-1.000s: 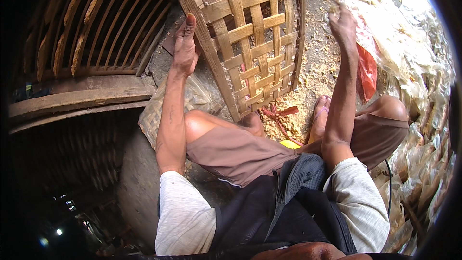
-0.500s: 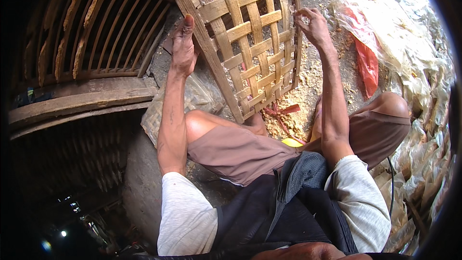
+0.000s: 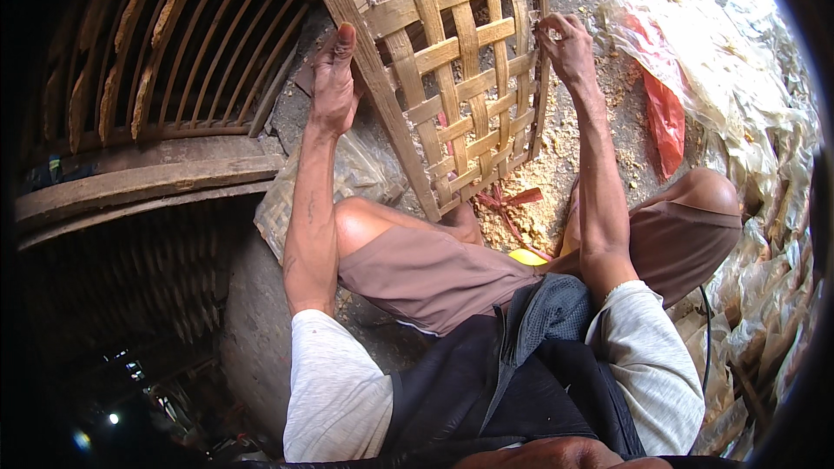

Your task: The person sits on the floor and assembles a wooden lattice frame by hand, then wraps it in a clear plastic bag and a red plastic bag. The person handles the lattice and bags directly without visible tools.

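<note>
A woven bamboo tray [image 3: 469, 82] with a wooden rim stands tilted in front of me, its open lattice facing up. My left hand [image 3: 333, 87] lies along its left rim, thumb pointing up; the other fingers are mostly hidden, but the hand seems to grip the rim. At the upper right rim, my right hand [image 3: 569, 50] is closed in a pinch, fingertips at the edge. Whatever small thing might sit between those fingertips is too small to make out. The tray's lower end comes down near my feet.
Yellowish crumbs [image 3: 512, 221] lie on the ground by a red ribbon-like strip [image 3: 512, 198]. Clear plastic sheets [image 3: 738, 113] and a red plastic piece [image 3: 662, 126] are heaped at right. A slatted wooden rack [image 3: 187, 61] stands at left above a wooden beam [image 3: 148, 184].
The tray's upper part has shifted slightly to the right, and both hands have moved a little with it. Their hold looks the same.
</note>
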`<state>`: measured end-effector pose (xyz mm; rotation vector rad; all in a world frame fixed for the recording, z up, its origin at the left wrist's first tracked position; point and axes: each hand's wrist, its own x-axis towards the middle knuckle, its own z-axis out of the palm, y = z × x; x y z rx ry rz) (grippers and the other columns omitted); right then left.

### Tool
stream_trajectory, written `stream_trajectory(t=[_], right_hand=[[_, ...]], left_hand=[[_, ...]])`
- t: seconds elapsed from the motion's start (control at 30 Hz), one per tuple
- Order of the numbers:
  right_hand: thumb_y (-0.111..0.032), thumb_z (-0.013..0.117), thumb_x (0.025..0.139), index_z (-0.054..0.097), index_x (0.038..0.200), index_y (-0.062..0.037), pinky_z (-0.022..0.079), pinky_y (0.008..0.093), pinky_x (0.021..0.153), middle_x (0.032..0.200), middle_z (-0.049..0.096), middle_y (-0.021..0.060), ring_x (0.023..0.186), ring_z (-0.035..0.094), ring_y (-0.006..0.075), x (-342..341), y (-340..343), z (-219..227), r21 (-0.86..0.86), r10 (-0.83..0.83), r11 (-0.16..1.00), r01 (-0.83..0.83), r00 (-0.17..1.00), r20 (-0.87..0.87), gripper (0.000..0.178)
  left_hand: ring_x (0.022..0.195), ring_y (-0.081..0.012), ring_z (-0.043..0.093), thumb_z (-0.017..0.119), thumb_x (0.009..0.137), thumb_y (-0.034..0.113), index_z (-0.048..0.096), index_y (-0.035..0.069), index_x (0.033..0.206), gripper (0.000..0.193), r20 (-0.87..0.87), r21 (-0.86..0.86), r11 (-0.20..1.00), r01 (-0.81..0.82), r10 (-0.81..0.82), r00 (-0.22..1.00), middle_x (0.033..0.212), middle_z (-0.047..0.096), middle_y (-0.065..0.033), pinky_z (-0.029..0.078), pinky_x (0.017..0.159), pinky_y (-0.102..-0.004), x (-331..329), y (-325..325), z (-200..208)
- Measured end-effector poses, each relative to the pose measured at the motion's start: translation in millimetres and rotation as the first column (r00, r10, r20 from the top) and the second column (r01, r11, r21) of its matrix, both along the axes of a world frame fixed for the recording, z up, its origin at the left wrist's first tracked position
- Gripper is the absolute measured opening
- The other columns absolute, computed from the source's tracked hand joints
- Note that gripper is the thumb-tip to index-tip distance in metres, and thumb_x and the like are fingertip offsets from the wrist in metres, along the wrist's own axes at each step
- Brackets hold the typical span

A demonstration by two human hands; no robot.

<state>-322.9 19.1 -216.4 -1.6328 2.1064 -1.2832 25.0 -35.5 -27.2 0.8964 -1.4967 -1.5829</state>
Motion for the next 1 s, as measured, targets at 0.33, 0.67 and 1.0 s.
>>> stream_trajectory(t=[0.33,0.67,1.0], right_hand=[[-0.023,0.077,0.095,0.068,0.119,-0.0157,0.061,0.0404,0.086,0.113,0.071,0.0122,0.105,0.073,0.0262,20,4,11,-0.056,-0.093,0.994,0.099,0.991,0.093,0.026],[-0.022,0.070,0.100,0.071,0.109,-0.0101,0.060,0.0422,0.089,0.115,0.070,0.0120,0.104,0.070,0.0277,10,3,0,-0.074,-0.010,0.997,0.019,0.993,0.119,0.016],[-0.013,0.071,0.099,0.070,0.107,-0.0018,0.058,0.0390,0.075,0.106,0.071,0.0127,0.083,0.070,0.0242,3,3,-6,-0.189,0.016,0.981,-0.029,0.997,-0.073,0.014]], left_hand=[[0.122,-0.0160,0.065,0.064,0.100,0.052,0.064,0.011,0.135,0.053,-0.001,0.009,1.000,0.018,-0.018,1.000,0.133,0.068,-0.0028,0.059,0.103,-0.0387,3,-1,0],[0.120,-0.0151,0.066,0.066,0.099,0.051,0.066,0.011,0.132,0.052,0.001,0.030,0.999,0.013,-0.013,1.000,0.132,0.069,-0.0027,0.060,0.099,-0.0363,2,0,1],[0.122,-0.0158,0.066,0.064,0.100,0.053,0.064,0.010,0.134,0.055,0.015,0.015,1.000,-0.014,0.014,1.000,0.133,0.068,-0.0029,0.059,0.103,-0.0381,0,0,1]])
